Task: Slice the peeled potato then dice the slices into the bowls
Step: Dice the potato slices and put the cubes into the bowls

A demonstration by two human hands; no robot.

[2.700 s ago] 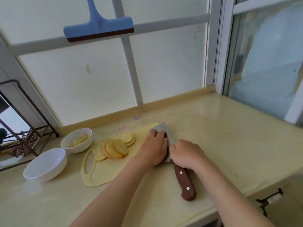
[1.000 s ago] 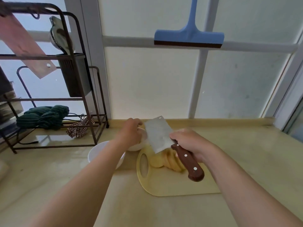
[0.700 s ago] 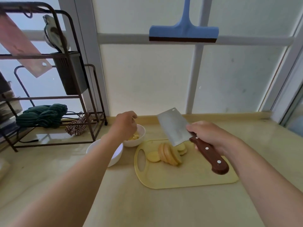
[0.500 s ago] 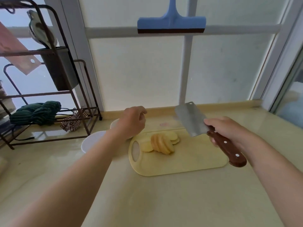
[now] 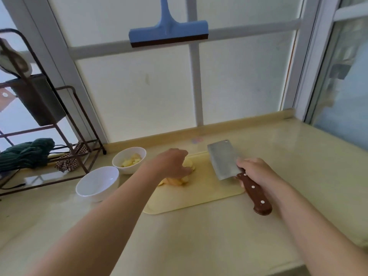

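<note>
My right hand clasps the cleaver by its handle, blade held aside over the cutting board, so that my left hand, laid over the potato slices there, can steady them for dicing, though I cannot tell whether it grips them.

My left arm reaches across from the near left. My left grip is over the left half of the cutting board, knuckles up, fingers bent down onto the potato slices; whether they pinch, I cannot tell. My right grip, at the board's right edge, wraps the cleaver handle, wrist straight.
</note>
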